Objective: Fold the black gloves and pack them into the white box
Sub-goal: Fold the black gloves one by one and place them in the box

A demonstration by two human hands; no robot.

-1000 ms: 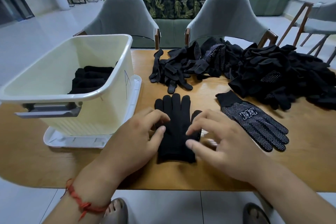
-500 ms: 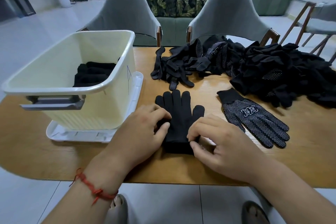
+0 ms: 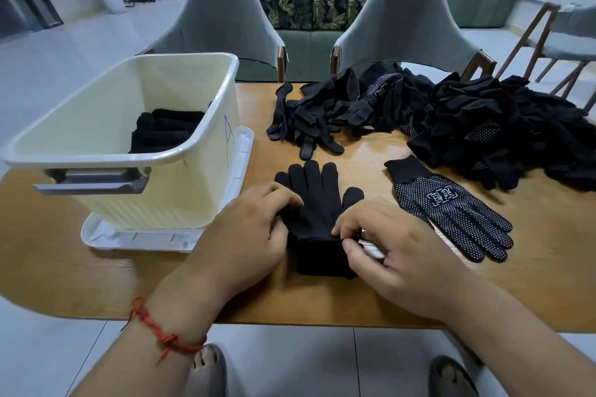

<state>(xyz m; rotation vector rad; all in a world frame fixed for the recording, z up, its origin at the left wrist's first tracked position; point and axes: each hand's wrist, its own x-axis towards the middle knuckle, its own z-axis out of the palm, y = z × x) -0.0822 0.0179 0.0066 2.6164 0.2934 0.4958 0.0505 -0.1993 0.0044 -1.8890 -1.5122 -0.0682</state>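
A black glove [image 3: 317, 203] lies flat on the wooden table [image 3: 48, 267], fingers pointing away from me, its cuff end doubled over near the table's front. My left hand [image 3: 248, 232] pinches the glove's left edge. My right hand [image 3: 396, 251] pinches its right edge at the fold between thumb and fingertips. The white box [image 3: 180, 190] stands at the left on its lid [image 3: 106, 237], with folded black gloves [image 3: 164, 130] stacked inside. A second glove [image 3: 451, 208], dotted palm up, lies to the right of my right hand.
A big heap of black gloves [image 3: 503, 129] covers the table's back right, with a smaller heap [image 3: 329, 113] at the back middle. Two grey chairs [image 3: 222, 19] stand behind the table. My feet show below the table's front edge.
The glove's cuff end has been folded up over itself, so the glove looks shorter. Both hands have closed in on the fold and the view has shifted slightly.
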